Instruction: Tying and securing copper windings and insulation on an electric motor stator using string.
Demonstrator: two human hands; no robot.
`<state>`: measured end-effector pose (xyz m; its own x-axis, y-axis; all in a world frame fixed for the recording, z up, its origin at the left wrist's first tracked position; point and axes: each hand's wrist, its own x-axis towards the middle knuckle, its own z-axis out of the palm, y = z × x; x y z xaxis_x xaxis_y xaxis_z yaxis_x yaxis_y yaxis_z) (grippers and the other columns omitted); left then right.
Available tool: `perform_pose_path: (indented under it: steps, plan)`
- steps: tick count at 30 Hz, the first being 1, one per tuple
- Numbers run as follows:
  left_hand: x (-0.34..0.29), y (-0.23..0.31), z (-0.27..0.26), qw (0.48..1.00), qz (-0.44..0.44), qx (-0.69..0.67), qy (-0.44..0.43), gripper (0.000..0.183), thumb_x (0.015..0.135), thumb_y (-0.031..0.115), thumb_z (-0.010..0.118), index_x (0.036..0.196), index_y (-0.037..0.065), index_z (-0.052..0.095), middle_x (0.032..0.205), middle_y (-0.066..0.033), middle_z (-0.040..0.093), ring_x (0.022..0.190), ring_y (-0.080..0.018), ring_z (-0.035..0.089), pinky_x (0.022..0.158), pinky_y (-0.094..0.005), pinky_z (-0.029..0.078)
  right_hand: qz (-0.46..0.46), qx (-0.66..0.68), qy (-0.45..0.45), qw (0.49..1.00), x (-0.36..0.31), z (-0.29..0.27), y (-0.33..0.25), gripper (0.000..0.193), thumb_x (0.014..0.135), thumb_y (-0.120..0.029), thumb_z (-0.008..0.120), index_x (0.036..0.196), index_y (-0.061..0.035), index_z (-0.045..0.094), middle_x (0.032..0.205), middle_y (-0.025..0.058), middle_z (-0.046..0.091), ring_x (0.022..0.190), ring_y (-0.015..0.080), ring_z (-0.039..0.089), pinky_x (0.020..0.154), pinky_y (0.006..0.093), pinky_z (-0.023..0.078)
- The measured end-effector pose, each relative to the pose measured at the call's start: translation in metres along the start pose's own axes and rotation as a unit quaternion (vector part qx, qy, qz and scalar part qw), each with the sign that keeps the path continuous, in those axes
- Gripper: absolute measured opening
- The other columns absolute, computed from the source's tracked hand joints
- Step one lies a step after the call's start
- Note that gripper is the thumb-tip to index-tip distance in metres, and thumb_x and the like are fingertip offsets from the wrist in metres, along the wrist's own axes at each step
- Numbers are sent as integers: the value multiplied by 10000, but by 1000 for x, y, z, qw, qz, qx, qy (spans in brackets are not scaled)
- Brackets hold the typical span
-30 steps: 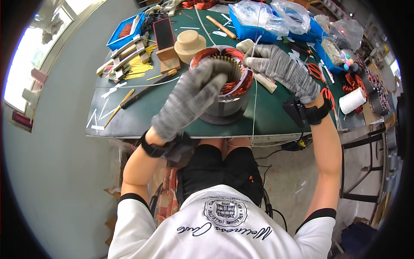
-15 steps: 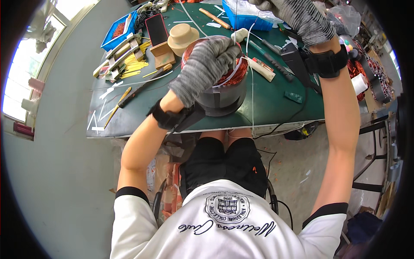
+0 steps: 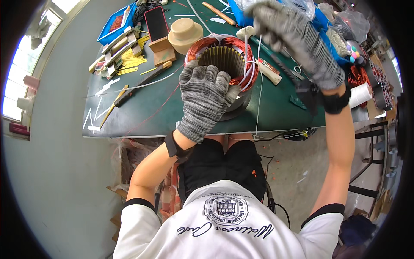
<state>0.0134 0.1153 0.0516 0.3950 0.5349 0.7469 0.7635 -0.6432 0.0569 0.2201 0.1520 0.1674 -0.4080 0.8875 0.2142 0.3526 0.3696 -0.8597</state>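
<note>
A motor stator [image 3: 224,60] with copper-red windings round its top and a slotted bore stands near the table's front edge. My left hand [image 3: 203,95], in a grey striped glove, grips its near-left rim with curled fingers. White lacing cord [image 3: 249,62] loops round the windings on the right, and a strand hangs past the table edge. My right hand [image 3: 297,43], also gloved, is raised to the right of the stator and smeared by motion. Whether its fingers hold the cord cannot be made out.
Left of the stator lie a beige round block [image 3: 185,34], a phone [image 3: 156,25] on a wooden stand, yellow strips [image 3: 131,62] and a wooden-handled tool [image 3: 161,69]. Blue bins [image 3: 116,23] stand at the back. A white thread spool [image 3: 360,95] is at the right.
My left hand has come down and nearer to me, uncovering the stator's bore. My right hand has swung down and slightly right from above. The stator's open top now tilts more into view.
</note>
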Motion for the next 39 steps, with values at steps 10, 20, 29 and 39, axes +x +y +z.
perform_pose_path:
  steps: [10, 20, 29, 39]
  plan:
    - [2, 5, 1, 1000, -10, -1, 7, 270, 665, 336, 661, 783, 112, 566, 758, -62, 530, 815, -266, 523, 885, -456, 333, 58, -9, -38, 998, -5, 29, 6, 273, 929, -255, 457, 1068, -49, 570, 733, -21, 526, 633, 29, 539, 556, 161, 464]
    - [1, 3, 1, 999, -34, -28, -6, 352, 629, 424, 667, 750, 104, 585, 785, -61, 543, 822, -247, 534, 904, -450, 335, 140, -10, -39, 989, -10, 38, 13, 248, 902, -256, 513, 903, -20, 585, 716, 46, 607, 566, 74, 576, 505, 196, 484]
    - [-1, -12, 5, 998, -2, -54, 33, 349, 620, 452, 670, 725, 127, 597, 720, -51, 538, 836, -274, 517, 824, -444, 336, -39, -201, 207, 957, -55, 82, 39, 346, 718, -199, 713, 1010, -86, 564, 745, 28, 500, 637, 111, 490, 575, 259, 429]
    - [-14, -48, -5, 994, 70, -76, 39, 408, 737, 272, 642, 1082, 84, 530, 1163, -141, 470, 1145, -322, 423, 942, -478, 343, -75, -296, 253, 918, -103, 139, 86, 332, 757, -259, 683, 923, -38, 499, 821, 94, 545, 589, 127, 514, 479, 272, 424]
